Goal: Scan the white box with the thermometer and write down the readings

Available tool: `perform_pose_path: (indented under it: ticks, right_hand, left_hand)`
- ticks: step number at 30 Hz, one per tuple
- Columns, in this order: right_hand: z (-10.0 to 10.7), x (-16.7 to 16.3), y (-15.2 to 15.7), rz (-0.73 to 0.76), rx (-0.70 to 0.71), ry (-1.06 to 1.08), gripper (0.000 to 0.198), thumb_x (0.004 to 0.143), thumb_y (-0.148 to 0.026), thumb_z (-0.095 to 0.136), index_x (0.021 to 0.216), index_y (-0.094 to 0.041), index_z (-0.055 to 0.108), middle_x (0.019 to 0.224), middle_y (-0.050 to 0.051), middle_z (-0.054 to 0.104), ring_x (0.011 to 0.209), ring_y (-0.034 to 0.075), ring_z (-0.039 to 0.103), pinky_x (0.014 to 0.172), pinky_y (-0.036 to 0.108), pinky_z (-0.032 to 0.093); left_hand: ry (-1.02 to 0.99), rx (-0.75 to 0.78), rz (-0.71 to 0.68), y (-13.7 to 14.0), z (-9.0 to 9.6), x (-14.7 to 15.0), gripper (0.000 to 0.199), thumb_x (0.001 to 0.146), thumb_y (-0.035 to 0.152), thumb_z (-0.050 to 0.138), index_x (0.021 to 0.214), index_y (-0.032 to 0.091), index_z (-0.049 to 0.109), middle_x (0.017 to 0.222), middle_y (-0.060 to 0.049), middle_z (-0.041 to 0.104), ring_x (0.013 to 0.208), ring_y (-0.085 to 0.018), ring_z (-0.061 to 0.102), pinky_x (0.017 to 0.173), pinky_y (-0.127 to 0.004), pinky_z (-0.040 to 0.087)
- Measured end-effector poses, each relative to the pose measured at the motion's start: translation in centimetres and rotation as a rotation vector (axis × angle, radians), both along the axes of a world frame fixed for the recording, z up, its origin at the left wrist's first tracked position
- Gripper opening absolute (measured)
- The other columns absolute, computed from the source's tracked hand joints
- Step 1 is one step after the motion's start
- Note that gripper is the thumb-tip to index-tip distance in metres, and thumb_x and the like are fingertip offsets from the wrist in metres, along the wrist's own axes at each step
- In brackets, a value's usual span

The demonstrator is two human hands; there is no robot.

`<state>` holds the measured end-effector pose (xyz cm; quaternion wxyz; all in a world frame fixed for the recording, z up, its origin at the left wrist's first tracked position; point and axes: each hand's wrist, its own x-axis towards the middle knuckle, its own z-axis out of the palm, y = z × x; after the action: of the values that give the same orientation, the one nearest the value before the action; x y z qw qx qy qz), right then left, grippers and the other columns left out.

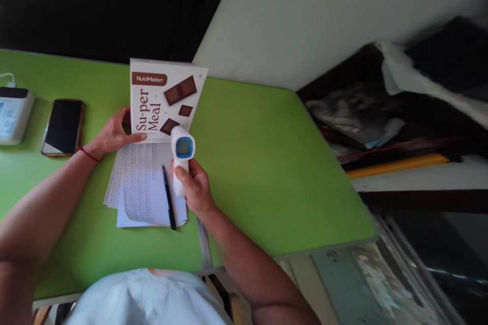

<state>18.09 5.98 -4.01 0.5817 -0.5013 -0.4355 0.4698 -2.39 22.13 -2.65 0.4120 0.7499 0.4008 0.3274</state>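
Note:
My left hand grips the lower left edge of a white box, its thumb across the front and the other fingers behind. The box stands upright with "NutriMotion" and "Su-per Meal" printed beside pictures of chocolate pieces. In my right hand is a white infrared thermometer, held by its handle. Its blue-framed screen faces me, and its head overlaps the box's lower right corner in view; whether they touch I cannot tell. Printed sheets lie below the box, with a black pen on them.
On the green table, a phone lies left of my left hand. Farther left is a white device with a cable. A wall rises behind, and a cluttered shelf stands at the right.

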Motion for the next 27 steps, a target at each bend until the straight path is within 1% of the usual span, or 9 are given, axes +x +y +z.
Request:
perform_pose_path:
  ticks: [4, 8, 13, 15, 18, 20, 22, 24, 27]
  right_hand:
    - [0.0, 1.2, -0.1, -0.001, 0.005, -0.170, 0.041, 0.083, -0.062, 0.067, 0.093, -0.022, 0.064, 0.077, 0.001, 0.065, 0.067, 0.016, 0.057, 0.064, 0.031, 0.049]
    - [-1.1, 3.3, 0.3, -0.165, -0.013, -0.628, 0.055, 0.080, -0.062, 0.068, 0.117, -0.021, 0.066, 0.106, 0.012, 0.074, 0.093, 0.027, 0.068, 0.080, 0.042, 0.055]
    - [-2.4, 5.1, 1.2, -0.246, -0.080, -1.147, 0.052, 0.084, -0.051, 0.066, 0.123, -0.016, 0.066, 0.107, 0.018, 0.073, 0.096, 0.031, 0.067, 0.081, 0.046, 0.055]
    - [-2.1, 5.2, 1.2, -0.276, -0.043, -1.242, 0.047, 0.086, -0.047, 0.066, 0.121, -0.015, 0.066, 0.107, 0.019, 0.072, 0.097, 0.032, 0.066, 0.083, 0.046, 0.054]
    - [-1.3, 4.5, 0.3, -0.318, 0.136, -1.244, 0.035, 0.088, -0.046, 0.068, 0.108, -0.017, 0.068, 0.105, 0.017, 0.070, 0.097, 0.030, 0.064, 0.083, 0.044, 0.053]
    - [-0.9, 3.5, -0.9, -0.218, 0.228, -1.168, 0.025, 0.089, -0.046, 0.068, 0.094, -0.022, 0.066, 0.088, 0.009, 0.070, 0.078, 0.023, 0.063, 0.072, 0.036, 0.051]
    - [-0.7, 2.4, -2.1, -0.051, 0.212, -1.134, 0.023, 0.086, -0.045, 0.074, 0.089, -0.024, 0.065, 0.071, 0.002, 0.065, 0.062, 0.018, 0.056, 0.058, 0.030, 0.044]
    - [-0.8, 1.7, -2.8, 0.078, 0.180, -1.136, 0.017, 0.086, -0.037, 0.073, 0.094, -0.024, 0.067, 0.070, 0.002, 0.066, 0.059, 0.017, 0.056, 0.055, 0.029, 0.041]
    - [-0.7, 1.6, -2.9, 0.148, 0.208, -1.095, 0.019, 0.089, -0.021, 0.061, 0.105, -0.025, 0.070, 0.075, 0.003, 0.069, 0.062, 0.018, 0.059, 0.058, 0.030, 0.044]
  left_hand:
    - [-0.003, 0.117, 0.069, 0.6, -0.8, -0.4, 0.077, 0.069, 0.058, 0.086, 0.127, 0.018, 0.055, 0.127, -0.016, 0.070, 0.115, -0.035, 0.070, 0.099, -0.051, 0.058]
    - [0.099, 0.197, 0.181, 1.5, -1.3, -0.9, 0.079, 0.070, 0.045, 0.087, 0.135, 0.020, 0.049, 0.135, -0.015, 0.065, 0.123, -0.035, 0.065, 0.106, -0.052, 0.054]
    - [0.277, 0.234, 0.278, 1.6, -1.7, -0.6, 0.075, 0.073, 0.031, 0.085, 0.137, 0.019, 0.048, 0.134, -0.014, 0.065, 0.127, -0.037, 0.061, 0.108, -0.053, 0.051]
    - [0.310, 0.241, 0.333, 1.6, -2.0, -0.2, 0.071, 0.073, 0.030, 0.085, 0.134, 0.021, 0.050, 0.131, -0.013, 0.064, 0.127, -0.037, 0.061, 0.108, -0.053, 0.051]
    - [0.316, 0.222, 0.415, 1.6, -2.4, 0.0, 0.065, 0.074, 0.034, 0.086, 0.127, 0.020, 0.050, 0.128, -0.013, 0.061, 0.123, -0.034, 0.060, 0.108, -0.054, 0.050]
    - [0.351, 0.182, 0.446, 1.2, -2.3, -0.1, 0.060, 0.075, 0.039, 0.085, 0.120, 0.016, 0.051, 0.124, -0.013, 0.059, 0.120, -0.032, 0.059, 0.105, -0.054, 0.050]
    - [0.406, 0.137, 0.431, -0.3, -1.7, -0.6, 0.056, 0.079, 0.046, 0.082, 0.113, 0.014, 0.052, 0.121, -0.011, 0.056, 0.118, -0.031, 0.056, 0.101, -0.054, 0.049]
    - [0.439, 0.128, 0.330, -3.1, -0.7, -1.1, 0.053, 0.081, 0.048, 0.080, 0.111, 0.013, 0.052, 0.121, -0.011, 0.053, 0.117, -0.032, 0.055, 0.098, -0.054, 0.050]
    - [0.502, 0.263, 0.014, -8.6, 0.6, -1.9, 0.043, 0.079, 0.036, 0.081, 0.109, 0.018, 0.056, 0.133, -0.016, 0.051, 0.123, -0.036, 0.053, 0.101, -0.060, 0.049]
